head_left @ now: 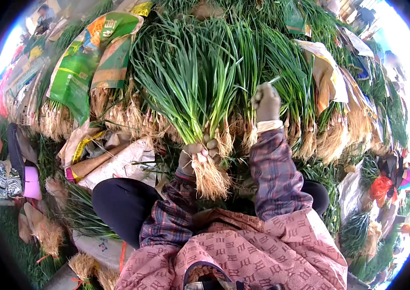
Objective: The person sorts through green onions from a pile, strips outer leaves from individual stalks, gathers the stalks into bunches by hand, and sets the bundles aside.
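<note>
A bunch of green plants [190, 87] with long leaves and pale, stringy roots stands fanned out in front of me. My left hand [194, 155] is wrapped round its base, just above the hanging roots. To the right, my right hand [267, 100], in a greyish glove, is closed in front of the laid-out plants. A thin pale stalk [273, 80] sticks out at its fingertips; the rest of what it grips is hidden. Behind both hands lies a row of similar plants [289, 72], leaves away from me and roots towards me.
Green printed sacks [76, 67] cover plants at the left, and a tan sack [328, 72] lies at the right. A white sack [122, 164] rests beside my left knee. Tied bundles [83, 266] lie at the lower left. A person [46, 18] is at the far upper left.
</note>
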`<state>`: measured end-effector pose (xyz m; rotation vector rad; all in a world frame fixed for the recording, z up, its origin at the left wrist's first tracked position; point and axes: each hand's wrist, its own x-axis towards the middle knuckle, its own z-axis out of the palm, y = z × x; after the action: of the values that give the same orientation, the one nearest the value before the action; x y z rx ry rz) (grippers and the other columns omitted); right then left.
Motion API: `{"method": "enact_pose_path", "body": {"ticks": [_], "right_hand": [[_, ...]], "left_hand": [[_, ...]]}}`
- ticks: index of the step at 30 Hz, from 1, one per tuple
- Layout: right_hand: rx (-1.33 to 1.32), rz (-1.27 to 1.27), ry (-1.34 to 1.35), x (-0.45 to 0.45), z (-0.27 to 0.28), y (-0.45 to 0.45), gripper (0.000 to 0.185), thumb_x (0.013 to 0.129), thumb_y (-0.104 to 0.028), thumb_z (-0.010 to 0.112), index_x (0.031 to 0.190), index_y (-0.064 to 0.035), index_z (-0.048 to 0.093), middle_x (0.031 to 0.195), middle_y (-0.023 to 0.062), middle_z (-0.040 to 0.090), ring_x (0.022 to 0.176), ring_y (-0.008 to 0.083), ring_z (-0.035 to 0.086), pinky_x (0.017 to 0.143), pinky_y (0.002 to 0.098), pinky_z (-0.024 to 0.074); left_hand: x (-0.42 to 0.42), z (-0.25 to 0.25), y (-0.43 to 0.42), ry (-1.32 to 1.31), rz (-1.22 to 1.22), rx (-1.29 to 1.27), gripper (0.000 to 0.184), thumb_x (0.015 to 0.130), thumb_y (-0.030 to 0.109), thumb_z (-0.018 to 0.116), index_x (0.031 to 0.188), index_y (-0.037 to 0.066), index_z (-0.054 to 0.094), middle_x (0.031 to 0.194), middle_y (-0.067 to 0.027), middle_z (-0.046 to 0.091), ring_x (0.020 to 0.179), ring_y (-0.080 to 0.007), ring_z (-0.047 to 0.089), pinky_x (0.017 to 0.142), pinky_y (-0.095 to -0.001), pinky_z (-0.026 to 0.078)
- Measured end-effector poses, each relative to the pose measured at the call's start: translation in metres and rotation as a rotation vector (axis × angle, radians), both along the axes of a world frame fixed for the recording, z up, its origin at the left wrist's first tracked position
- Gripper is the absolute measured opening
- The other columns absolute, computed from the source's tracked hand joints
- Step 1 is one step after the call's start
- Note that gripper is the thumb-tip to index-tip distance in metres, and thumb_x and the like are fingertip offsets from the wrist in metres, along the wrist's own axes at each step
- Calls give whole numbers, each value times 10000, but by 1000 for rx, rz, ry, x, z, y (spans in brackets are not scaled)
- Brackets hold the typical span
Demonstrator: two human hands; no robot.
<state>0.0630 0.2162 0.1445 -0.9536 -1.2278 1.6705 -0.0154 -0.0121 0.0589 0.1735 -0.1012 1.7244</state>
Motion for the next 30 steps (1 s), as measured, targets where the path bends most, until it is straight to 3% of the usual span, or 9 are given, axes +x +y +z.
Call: {"method": "enact_pose_path", "body": {"ticks": [5, 7, 9, 15, 20, 23, 27, 28, 30], "right_hand": [[52, 418, -252, 12, 34, -26, 303, 854, 44, 434, 1110, -28, 580, 1147, 170, 562, 715, 125, 588, 580, 215, 518], [680, 788, -718, 4, -26, -46, 511, 864, 23, 432, 1369, -50, 414, 1013, 149, 561, 602, 122, 537, 519, 223, 499], [-115, 1092, -441, 13, -52, -61, 582, 864, -25, 413, 1434, -56, 301, 877, 83, 572, 660, 123, 543, 597, 242, 505], [327, 1018, -582, 15, -48, -71, 315, 888, -165, 534, 1156, 0, 537, 993, 97, 625, 658, 83, 535, 604, 212, 477], [42, 292, 87, 26, -10, -18, 151, 927, -156, 502, 933, -41, 599, 806, 36, 631, 429, 28, 384, 403, 180, 424], [617, 759, -568, -8, -3, -40, 297, 931, -199, 526, 1167, -28, 582, 773, 32, 610, 473, 44, 426, 453, 180, 418], [271, 1005, -859, -37, 11, -67, 279, 919, -254, 557, 1035, -5, 606, 703, 27, 569, 539, 88, 482, 517, 194, 455], [1118, 1069, -598, -40, -37, -44, 284, 955, -288, 492, 899, -26, 587, 628, 1, 495, 500, 85, 451, 440, 180, 410], [-208, 784, 7, -20, -1, -55, 242, 967, -240, 460, 820, -73, 555, 612, -7, 450, 470, 85, 394, 438, 207, 404]], "left_hand": [[-5, -3, 0, -13, -45, 3, 547, 743, 145, 642, 1238, 29, 441, 841, -24, 429, 730, -153, 436, 643, -310, 417], [-9, 20, 1, 87, -80, -9, 160, 773, 145, 600, 889, 92, 503, 789, 13, 378, 695, -115, 399, 641, -298, 398], [-10, 20, 1, 64, -102, 0, 130, 777, 154, 597, 844, 88, 508, 784, 17, 373, 691, -109, 391, 645, -294, 389], [-17, 5, -9, 100, -72, -123, 267, 770, 150, 614, 1019, 56, 593, 989, -80, 575, 776, -171, 510, 715, -349, 468], [-14, -87, -3, 259, 174, -96, 238, 814, 145, 610, 994, -10, 604, 936, -150, 635, 822, -256, 634, 774, -376, 542], [-9, -54, -8, 341, 172, -51, 206, 877, 169, 556, 995, 1, 576, 937, -163, 618, 844, -268, 635, 751, -418, 551], [-3, -30, -16, 428, 207, -234, 211, 916, 187, 534, 1020, 3, 543, 927, -160, 618, 809, -250, 644, 732, -398, 563], [-9, -40, -15, 431, 208, -132, 212, 914, 185, 538, 1021, 2, 538, 918, -163, 620, 804, -248, 646, 720, -386, 566], [-14, -51, -12, 387, 216, 20, 206, 902, 189, 547, 981, 0, 554, 889, -163, 628, 802, -249, 648, 708, -374, 568]]}}
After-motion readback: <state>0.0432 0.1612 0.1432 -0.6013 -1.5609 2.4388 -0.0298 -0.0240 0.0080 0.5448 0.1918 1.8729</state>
